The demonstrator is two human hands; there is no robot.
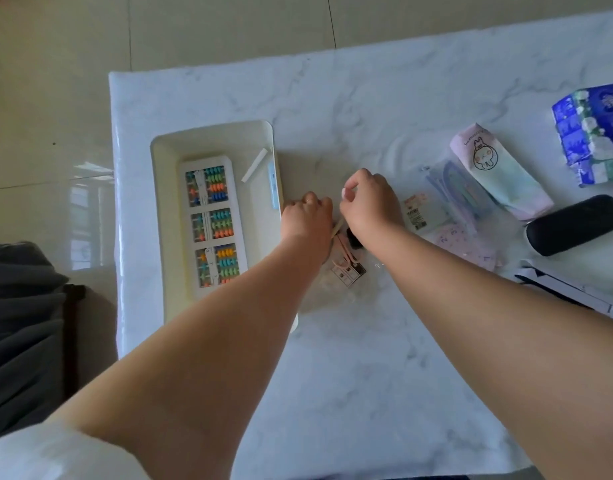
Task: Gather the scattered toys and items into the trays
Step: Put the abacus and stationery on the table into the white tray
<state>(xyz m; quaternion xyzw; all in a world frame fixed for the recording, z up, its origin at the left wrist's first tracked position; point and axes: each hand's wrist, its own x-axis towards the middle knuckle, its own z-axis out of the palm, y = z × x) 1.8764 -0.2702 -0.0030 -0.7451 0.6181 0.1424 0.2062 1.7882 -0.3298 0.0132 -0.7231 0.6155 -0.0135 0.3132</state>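
A cream rectangular plastic tray [159, 174] lay near the table's left edge. Inside it a white-framed abacus with coloured beads [211, 220] lay flat, and a white stick [254, 165] rested slanted near the tray's far right corner. A clear packet holding pink tools and a small card [346, 268] lay just right of the tray, partly hidden by arms.

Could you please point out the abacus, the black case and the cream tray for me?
abacus [211, 221]: head view, on its middle bead section.
black case [574, 224]: head view, on the middle of its lid.
cream tray [211, 130]: head view, on its far rim.
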